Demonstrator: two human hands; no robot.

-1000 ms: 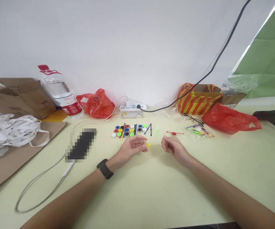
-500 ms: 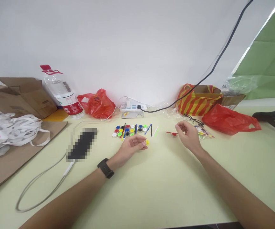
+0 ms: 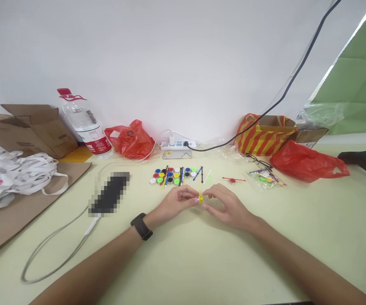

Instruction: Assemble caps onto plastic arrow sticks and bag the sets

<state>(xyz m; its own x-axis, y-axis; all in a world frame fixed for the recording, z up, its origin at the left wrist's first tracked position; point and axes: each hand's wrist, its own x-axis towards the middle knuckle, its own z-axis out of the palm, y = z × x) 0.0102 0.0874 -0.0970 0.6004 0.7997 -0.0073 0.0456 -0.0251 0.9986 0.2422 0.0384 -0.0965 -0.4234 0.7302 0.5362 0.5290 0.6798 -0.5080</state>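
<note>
My left hand [image 3: 178,203], with a black watch on its wrist, pinches a small yellow plastic piece [image 3: 200,198] just above the pale table. My right hand [image 3: 225,207] meets it from the right, its fingertips closed on the same yellow piece. Behind the hands lies a cluster of small coloured round pieces [image 3: 171,175] with several thin coloured sticks [image 3: 201,173] beside them. A red stick with a red disc [image 3: 232,180] lies to the right of these. A clear packet of coloured parts [image 3: 265,177] rests further right.
A blurred dark phone [image 3: 109,193] with a white cable [image 3: 52,248] lies at left. Cardboard boxes [image 3: 32,129], white straps [image 3: 14,176], a water bottle [image 3: 84,125], red bags [image 3: 132,140], a power strip [image 3: 177,145], glasses [image 3: 258,160] and a striped bag [image 3: 263,133] line the back.
My right hand reached out toward the red stick half a second ago, then came back left to meet my left hand at the yellow piece. The left hand stayed nearly still.
</note>
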